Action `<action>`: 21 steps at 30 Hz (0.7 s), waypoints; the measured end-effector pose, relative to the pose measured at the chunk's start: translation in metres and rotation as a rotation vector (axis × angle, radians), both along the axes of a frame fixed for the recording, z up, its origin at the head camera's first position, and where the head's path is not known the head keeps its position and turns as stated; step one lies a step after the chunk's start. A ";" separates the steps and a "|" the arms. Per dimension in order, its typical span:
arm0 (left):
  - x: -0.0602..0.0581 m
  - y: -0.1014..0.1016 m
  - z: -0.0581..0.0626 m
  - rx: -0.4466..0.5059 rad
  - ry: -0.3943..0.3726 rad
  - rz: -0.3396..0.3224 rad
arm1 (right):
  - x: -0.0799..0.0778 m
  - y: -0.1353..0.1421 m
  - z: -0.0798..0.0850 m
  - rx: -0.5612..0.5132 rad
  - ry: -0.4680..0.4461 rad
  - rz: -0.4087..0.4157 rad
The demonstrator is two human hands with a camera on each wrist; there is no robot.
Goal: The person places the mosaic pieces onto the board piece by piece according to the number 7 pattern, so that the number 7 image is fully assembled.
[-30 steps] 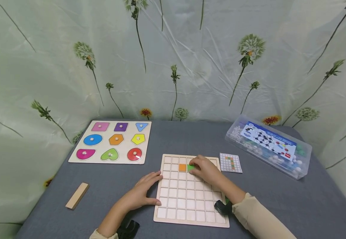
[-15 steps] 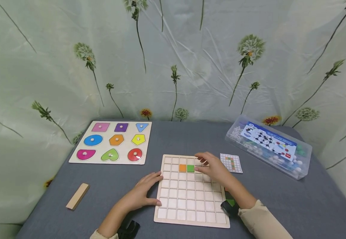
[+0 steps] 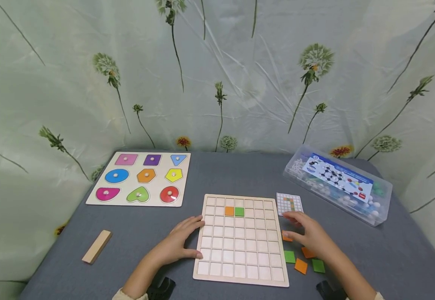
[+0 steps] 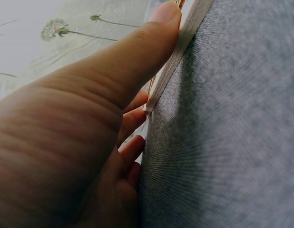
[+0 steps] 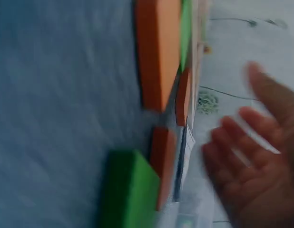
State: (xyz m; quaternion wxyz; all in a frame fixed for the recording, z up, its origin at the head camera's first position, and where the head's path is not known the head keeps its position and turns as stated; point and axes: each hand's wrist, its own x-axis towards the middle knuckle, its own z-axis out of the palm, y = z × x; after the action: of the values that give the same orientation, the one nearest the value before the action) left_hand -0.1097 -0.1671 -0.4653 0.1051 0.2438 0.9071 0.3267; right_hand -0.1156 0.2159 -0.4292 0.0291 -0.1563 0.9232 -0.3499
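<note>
A wooden grid board (image 3: pixel 240 241) lies flat on the table; an orange tile (image 3: pixel 230 211) and a green tile (image 3: pixel 239 211) sit side by side in its second row. At the board's left edge rests my left hand (image 3: pixel 176 241), its thumb and fingers spread along the rim. My right hand (image 3: pixel 309 235) hovers right of the board, fingers parted and holding nothing. Beneath and beside it lie loose tiles: a green tile (image 3: pixel 289 256), an orange tile (image 3: pixel 301 266), another green tile (image 3: pixel 318 266) and partly hidden orange ones. A pattern card (image 3: pixel 290 203) lies just beyond the fingers.
A shape puzzle board (image 3: pixel 157 196) with knobbed pieces lies at the back left. A wooden block (image 3: pixel 97 246) is on the table's left side. At the back right stands a clear plastic box (image 3: pixel 352 208) of small parts. A floral curtain hangs behind the table.
My right hand has let go of the green tile beside the orange one and moved right and toward me, over the loose tiles. The left hand has stayed at the board's edge.
</note>
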 end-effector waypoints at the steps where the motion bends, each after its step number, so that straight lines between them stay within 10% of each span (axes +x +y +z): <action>1: 0.000 0.000 0.000 -0.001 0.001 0.000 | 0.001 0.003 -0.003 0.002 -0.024 0.005; 11: -0.001 0.000 -0.001 0.008 -0.012 0.009 | 0.002 0.014 -0.020 0.064 -0.084 0.070; 21: 0.000 -0.001 0.000 0.000 -0.017 0.008 | -0.007 -0.009 0.011 0.040 -0.076 0.085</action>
State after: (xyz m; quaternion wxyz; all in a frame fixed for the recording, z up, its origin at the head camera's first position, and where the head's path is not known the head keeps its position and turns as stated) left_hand -0.1094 -0.1678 -0.4648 0.1117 0.2371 0.9072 0.3292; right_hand -0.1231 0.2068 -0.4184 0.0821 -0.1812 0.9209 -0.3353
